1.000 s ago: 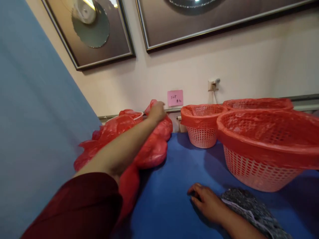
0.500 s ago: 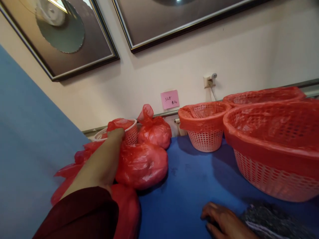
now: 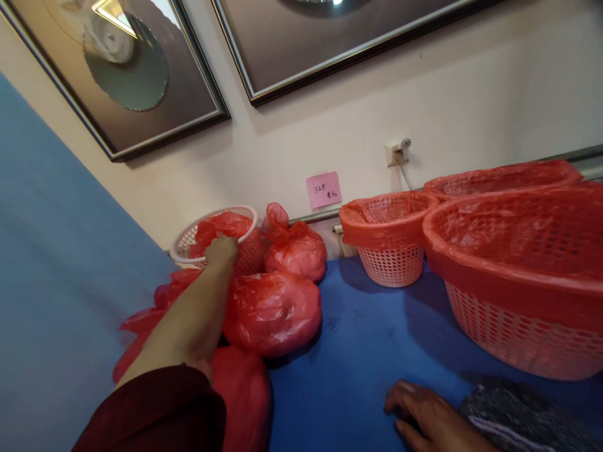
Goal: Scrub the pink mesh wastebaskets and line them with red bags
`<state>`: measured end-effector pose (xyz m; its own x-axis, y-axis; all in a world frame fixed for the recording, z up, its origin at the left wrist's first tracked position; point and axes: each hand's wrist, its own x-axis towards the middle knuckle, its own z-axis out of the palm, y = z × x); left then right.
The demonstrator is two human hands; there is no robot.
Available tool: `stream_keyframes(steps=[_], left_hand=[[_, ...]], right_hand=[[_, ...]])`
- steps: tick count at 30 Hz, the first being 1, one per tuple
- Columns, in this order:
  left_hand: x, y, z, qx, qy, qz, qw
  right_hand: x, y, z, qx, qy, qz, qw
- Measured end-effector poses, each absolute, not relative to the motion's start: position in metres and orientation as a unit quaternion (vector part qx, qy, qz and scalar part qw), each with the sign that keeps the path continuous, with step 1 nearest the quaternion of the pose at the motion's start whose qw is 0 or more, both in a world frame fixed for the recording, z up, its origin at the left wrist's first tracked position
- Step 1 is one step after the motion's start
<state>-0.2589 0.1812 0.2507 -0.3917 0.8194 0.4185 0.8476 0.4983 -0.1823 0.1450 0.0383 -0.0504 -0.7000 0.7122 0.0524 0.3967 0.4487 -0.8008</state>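
My left hand [image 3: 221, 250] reaches to the back left and grips the near rim of a small white mesh basket [image 3: 186, 242] with red plastic inside it. Bulging red plastic bags [image 3: 273, 311] lie piled beside and under my arm on the blue table [image 3: 358, 351]. A knotted red bag [image 3: 294, 248] sits just right of the small basket. My right hand [image 3: 431, 420] lies flat on the blue table near the front edge, fingers stretched out, holding nothing.
Three pink mesh baskets lined with red bags stand at the right: a small one [image 3: 391, 235], a large near one [image 3: 522, 276] and one behind [image 3: 502, 177]. A pink note [image 3: 323, 189] and a wall socket [image 3: 396, 151] are on the wall. A blue panel [image 3: 56, 282] rises at left.
My left hand moved from the knotted bag leftward to the small basket's rim, and the basket is now tilted up and more exposed. My right hand slid slightly right.
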Motion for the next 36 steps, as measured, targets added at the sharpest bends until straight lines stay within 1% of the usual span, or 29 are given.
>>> stream_keyframes(steps=[4,10,16,20,26,29,33,36], left_hand=[[-0.266,0.186,0.256,-0.489,-0.833,0.006,0.259],[-0.263,0.176,0.266,-0.504,-0.812,0.022,0.295],[-0.249,0.170,0.291,-0.504,-0.792,0.023,0.343],[-0.230,0.152,0.313,-0.525,-0.759,0.014,0.384],[-0.182,0.104,0.352,-0.553,-0.697,0.015,0.456],[-0.153,0.071,0.372,-0.562,-0.674,-0.008,0.479],[-0.113,0.019,0.395,-0.577,-0.657,-0.059,0.481],[-0.084,-0.022,0.398,-0.605,-0.643,-0.104,0.457]], right_hand=[[0.145,0.037,-0.049,-0.333,-0.828,0.406,0.196],[0.145,0.036,-0.045,-0.342,-0.829,0.398,0.190],[0.146,0.032,-0.044,-0.342,-0.821,0.403,0.217],[0.147,0.030,-0.042,-0.349,-0.812,0.408,0.228],[0.148,0.029,-0.034,-0.352,-0.819,0.394,0.223],[0.150,0.031,-0.034,-0.345,-0.823,0.390,0.228],[0.150,0.032,-0.037,-0.338,-0.827,0.386,0.230],[0.150,0.032,-0.038,-0.336,-0.819,0.390,0.253]])
